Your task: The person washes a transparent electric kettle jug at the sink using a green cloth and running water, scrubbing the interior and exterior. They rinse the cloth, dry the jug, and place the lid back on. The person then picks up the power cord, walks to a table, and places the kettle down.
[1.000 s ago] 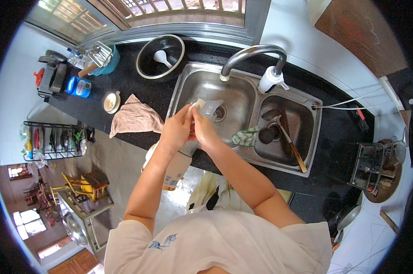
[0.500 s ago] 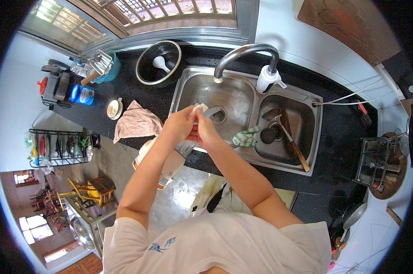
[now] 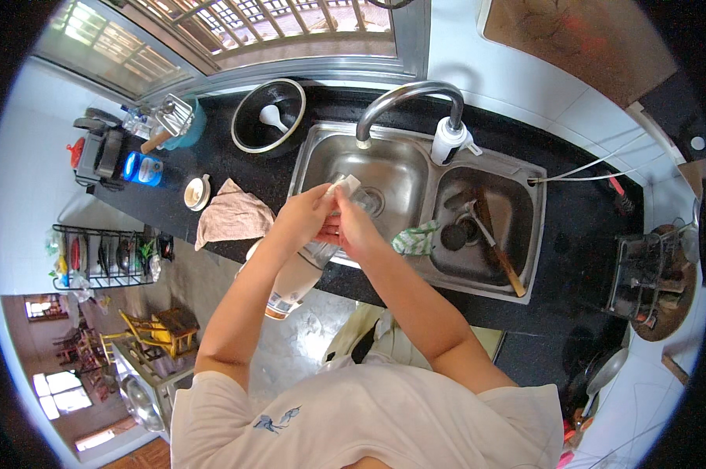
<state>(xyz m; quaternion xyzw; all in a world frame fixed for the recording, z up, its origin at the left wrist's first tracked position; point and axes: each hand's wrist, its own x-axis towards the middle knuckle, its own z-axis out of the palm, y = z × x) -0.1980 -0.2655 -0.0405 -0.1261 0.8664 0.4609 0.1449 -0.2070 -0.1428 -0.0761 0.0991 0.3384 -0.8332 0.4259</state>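
From my remote seat I saw both hands meeting over the front rim of the left basin of the double sink (image 3: 525,184). The left hand (image 3: 304,216) was curled over the upper part of a clear glass (image 3: 351,191), fingers closed around it from the left. The right hand (image 3: 353,233) pressed in from below and the right, its fingers wrapped against the same glass, so both grips were narrow and closed on it. The glass sat tilted, its top toward the drain, held above the basin and not resting on the steel.

Compared with half a second before, the hands had stayed clasped on the glass at nearly the same spot over the basin edge; the view had shifted, so the sink and the curved tap (image 3: 407,98) sat a little more central than a second earlier. I could not tell whether the glass had turned between the fingers.

A green-and-white cloth (image 3: 415,238) lay on the divider just beside the right wrist. A wooden-handled utensil (image 3: 497,246) lay in the right basin. A pinkish rag (image 3: 232,213) sat on the dark counter (image 3: 587,227) left of the sink, near a small saucer (image 3: 196,192), with a black pot holding a white spoon (image 3: 271,116) behind it
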